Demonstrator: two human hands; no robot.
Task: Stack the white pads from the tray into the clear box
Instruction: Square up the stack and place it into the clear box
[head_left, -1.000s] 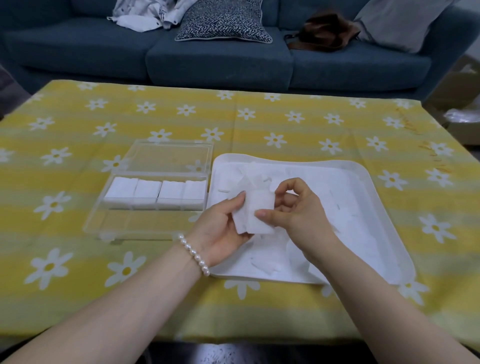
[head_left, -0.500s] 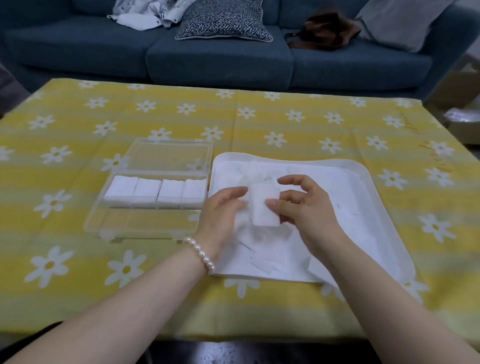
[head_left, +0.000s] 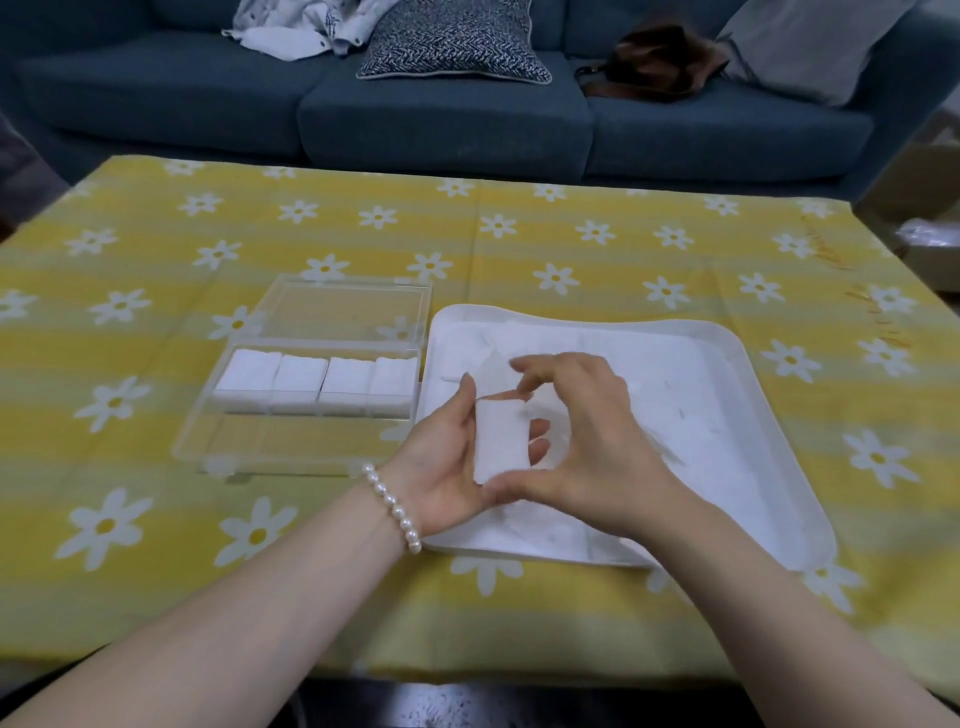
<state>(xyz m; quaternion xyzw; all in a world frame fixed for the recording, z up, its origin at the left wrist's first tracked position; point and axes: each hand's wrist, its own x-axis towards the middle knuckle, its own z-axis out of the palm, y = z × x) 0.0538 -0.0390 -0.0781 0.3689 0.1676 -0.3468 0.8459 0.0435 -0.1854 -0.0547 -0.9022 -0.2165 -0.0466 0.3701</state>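
Head view: left hand (head_left: 441, 462) and right hand (head_left: 587, 447) both grip 1 small stack of white pads (head_left: 500, 439) at frame centre, above the tray (head_left: 769, 415). Clear box (head_left: 311, 384), centre left on the table (head_left: 571, 249), holds 4 stacks.

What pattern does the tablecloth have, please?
The tablecloth is yellow-striped with white daisies, seen in the head view.

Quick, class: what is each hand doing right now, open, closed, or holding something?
Left hand: holds a small stack of white pads, fingers curled behind it.
Right hand: pinches the same stack, thumb at its near end, fingertips at its far end.
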